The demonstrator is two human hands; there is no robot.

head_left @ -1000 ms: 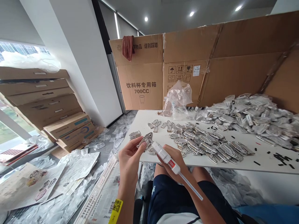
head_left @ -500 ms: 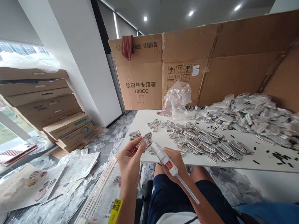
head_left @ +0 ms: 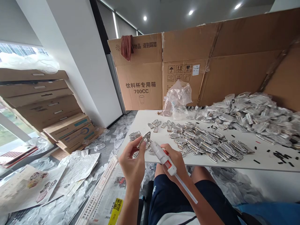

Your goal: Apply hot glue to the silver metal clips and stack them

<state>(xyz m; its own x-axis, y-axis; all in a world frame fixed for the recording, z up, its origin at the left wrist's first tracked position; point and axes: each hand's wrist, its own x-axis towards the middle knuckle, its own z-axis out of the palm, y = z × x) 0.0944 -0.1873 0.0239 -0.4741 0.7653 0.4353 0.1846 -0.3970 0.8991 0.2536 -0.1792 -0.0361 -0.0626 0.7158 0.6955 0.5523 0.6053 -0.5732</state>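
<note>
My left hand (head_left: 133, 156) pinches a small grey-white, boat-shaped piece (head_left: 146, 137) between thumb and fingers, above the table's near left part. In my right hand (head_left: 173, 159) is a white glue gun (head_left: 161, 155) with red parts, and a long translucent glue stick (head_left: 186, 188) sticks out of its back. The gun's nozzle is at the held piece; whether they touch, I cannot tell. Behind my hands a short stack of similar pieces (head_left: 135, 135) stands at the left, and a few others (head_left: 154, 124) lie apart. To the right spreads a large heap of them (head_left: 197, 139).
Plastic-wrapped pieces (head_left: 250, 112) pile up at the table's back right. Short black strips (head_left: 281, 157) are scattered on the white table (head_left: 239, 163). A crumpled clear bag (head_left: 177, 98) stands before tall cardboard (head_left: 140, 73). Boxes (head_left: 47, 100) and plastic wrappings (head_left: 58, 203) fill the left side.
The glue gun has tilted slightly, its back end shifting a little left. My right hand has risen slightly, and red near its fingers now shows. The left hand still grips the piece.
</note>
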